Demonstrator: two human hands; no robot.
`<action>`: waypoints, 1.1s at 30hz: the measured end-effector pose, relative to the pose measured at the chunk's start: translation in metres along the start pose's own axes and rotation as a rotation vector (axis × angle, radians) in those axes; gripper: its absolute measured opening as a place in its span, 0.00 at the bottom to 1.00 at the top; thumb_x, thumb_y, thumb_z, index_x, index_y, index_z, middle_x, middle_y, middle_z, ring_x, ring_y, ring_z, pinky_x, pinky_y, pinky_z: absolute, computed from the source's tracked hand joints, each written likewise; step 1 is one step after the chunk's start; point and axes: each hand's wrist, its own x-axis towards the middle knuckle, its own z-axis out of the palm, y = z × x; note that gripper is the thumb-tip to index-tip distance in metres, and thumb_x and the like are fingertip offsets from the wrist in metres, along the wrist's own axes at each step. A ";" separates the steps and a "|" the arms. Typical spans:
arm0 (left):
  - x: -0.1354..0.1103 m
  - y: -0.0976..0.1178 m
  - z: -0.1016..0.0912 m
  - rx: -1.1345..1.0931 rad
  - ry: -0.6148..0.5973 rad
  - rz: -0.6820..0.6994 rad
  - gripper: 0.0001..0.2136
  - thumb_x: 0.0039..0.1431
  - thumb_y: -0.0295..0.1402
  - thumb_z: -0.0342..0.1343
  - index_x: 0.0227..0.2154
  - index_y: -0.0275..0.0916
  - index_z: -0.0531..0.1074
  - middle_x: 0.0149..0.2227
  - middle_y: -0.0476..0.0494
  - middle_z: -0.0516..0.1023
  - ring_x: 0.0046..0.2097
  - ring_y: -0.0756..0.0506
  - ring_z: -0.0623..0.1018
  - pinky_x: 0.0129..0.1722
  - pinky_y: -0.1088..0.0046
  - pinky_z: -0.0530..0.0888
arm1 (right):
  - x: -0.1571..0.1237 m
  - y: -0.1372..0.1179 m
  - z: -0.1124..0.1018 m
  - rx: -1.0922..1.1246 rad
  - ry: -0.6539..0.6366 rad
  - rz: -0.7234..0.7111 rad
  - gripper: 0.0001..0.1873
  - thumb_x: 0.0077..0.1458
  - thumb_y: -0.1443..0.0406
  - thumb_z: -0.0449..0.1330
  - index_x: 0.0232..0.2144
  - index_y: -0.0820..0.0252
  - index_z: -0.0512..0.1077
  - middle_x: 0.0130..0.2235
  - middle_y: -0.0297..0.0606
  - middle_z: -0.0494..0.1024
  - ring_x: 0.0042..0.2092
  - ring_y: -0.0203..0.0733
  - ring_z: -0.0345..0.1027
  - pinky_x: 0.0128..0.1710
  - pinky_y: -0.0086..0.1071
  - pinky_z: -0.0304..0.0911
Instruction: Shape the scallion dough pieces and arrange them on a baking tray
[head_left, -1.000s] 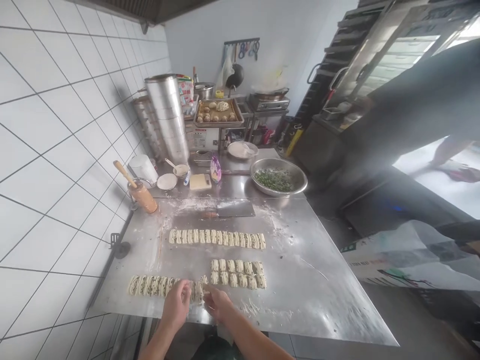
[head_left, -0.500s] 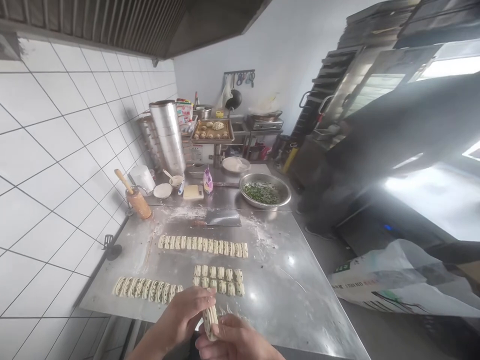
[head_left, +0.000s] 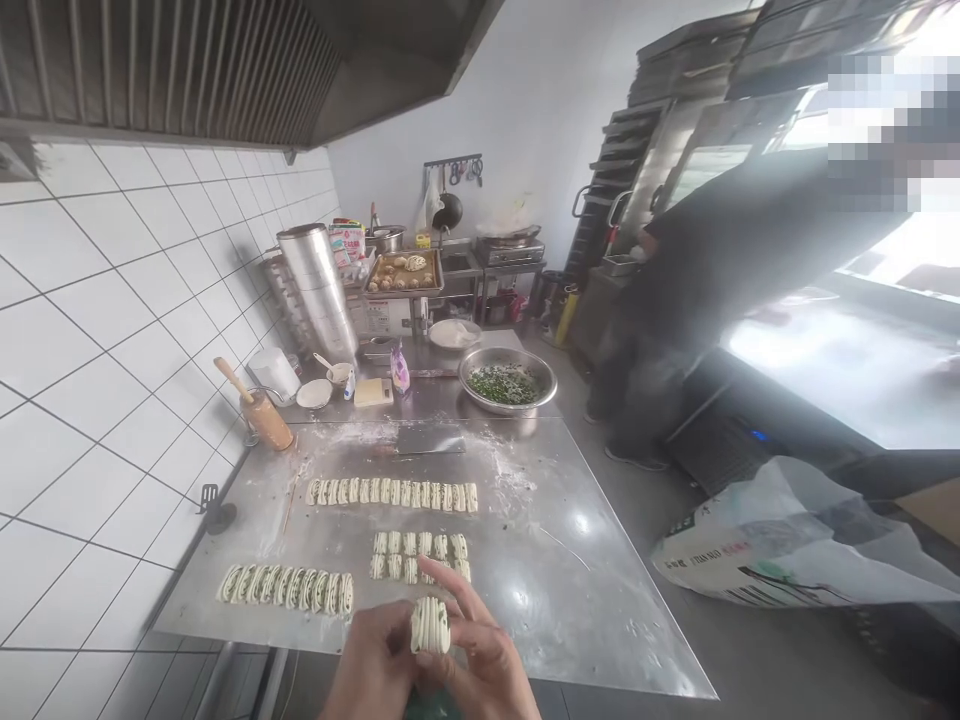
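Coiled scallion-dough piece held upright between hands, above near edge of steel desk. Left hand curled behind piece; right hand pinching it, fingers partly closed. Step: shaping, piece not yet set down. Cut-dough rows lie ahead.

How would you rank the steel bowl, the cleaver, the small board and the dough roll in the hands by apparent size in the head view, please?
1. Steel bowl
2. Cleaver
3. Small board and dough roll: they look alike, and the roll's nearness to the camera makes ranking them unsure.
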 end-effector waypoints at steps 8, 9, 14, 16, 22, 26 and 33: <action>-0.025 0.010 0.003 -0.602 0.010 -0.432 0.14 0.46 0.35 0.70 0.37 0.38 0.80 0.31 0.45 0.83 0.32 0.42 0.82 0.38 0.65 0.77 | -0.011 -0.020 -0.019 -0.279 -0.103 -0.208 0.17 0.69 0.53 0.56 0.41 0.50 0.82 0.66 0.45 0.69 0.64 0.58 0.67 0.62 0.50 0.67; -0.026 0.009 0.000 -0.671 0.042 -0.469 0.14 0.45 0.33 0.69 0.37 0.38 0.80 0.32 0.43 0.83 0.33 0.41 0.83 0.40 0.63 0.77 | -0.013 -0.021 -0.024 -0.291 -0.141 -0.239 0.18 0.69 0.51 0.55 0.43 0.50 0.82 0.67 0.45 0.68 0.66 0.60 0.64 0.63 0.51 0.67; -0.027 -0.008 -0.009 -0.792 0.009 -0.455 0.16 0.45 0.37 0.63 0.37 0.35 0.80 0.34 0.34 0.84 0.37 0.35 0.84 0.43 0.57 0.78 | -0.022 -0.017 -0.040 -0.373 -0.315 -0.248 0.21 0.69 0.49 0.52 0.52 0.45 0.81 0.71 0.42 0.63 0.69 0.62 0.60 0.66 0.54 0.61; -0.030 -0.013 -0.009 -0.776 -0.014 -0.445 0.18 0.47 0.39 0.65 0.40 0.35 0.80 0.34 0.34 0.84 0.37 0.35 0.84 0.43 0.57 0.78 | -0.025 -0.016 -0.042 -0.409 -0.361 -0.210 0.21 0.69 0.50 0.53 0.54 0.44 0.80 0.72 0.43 0.62 0.70 0.62 0.59 0.68 0.55 0.59; -0.023 -0.011 0.001 -0.564 -0.061 -0.351 0.27 0.48 0.51 0.73 0.44 0.36 0.78 0.38 0.39 0.82 0.38 0.39 0.83 0.41 0.62 0.79 | -0.024 -0.011 -0.048 -0.346 -0.464 -0.185 0.22 0.69 0.50 0.53 0.53 0.50 0.80 0.72 0.46 0.61 0.70 0.62 0.57 0.69 0.54 0.57; 0.000 -0.028 0.013 -0.386 -0.101 -0.243 0.25 0.49 0.50 0.72 0.42 0.35 0.79 0.37 0.41 0.81 0.39 0.42 0.80 0.40 0.66 0.77 | -0.024 0.005 -0.048 -0.247 -0.347 0.064 0.22 0.70 0.50 0.53 0.46 0.51 0.83 0.72 0.44 0.61 0.69 0.60 0.58 0.68 0.52 0.59; 0.068 -0.155 0.031 -0.238 0.112 -0.338 0.20 0.49 0.45 0.68 0.42 0.38 0.76 0.38 0.46 0.79 0.37 0.44 0.80 0.40 0.67 0.78 | -0.043 0.100 -0.070 0.002 0.352 0.649 0.26 0.38 0.43 0.73 0.27 0.59 0.82 0.51 0.49 0.81 0.51 0.60 0.76 0.52 0.44 0.71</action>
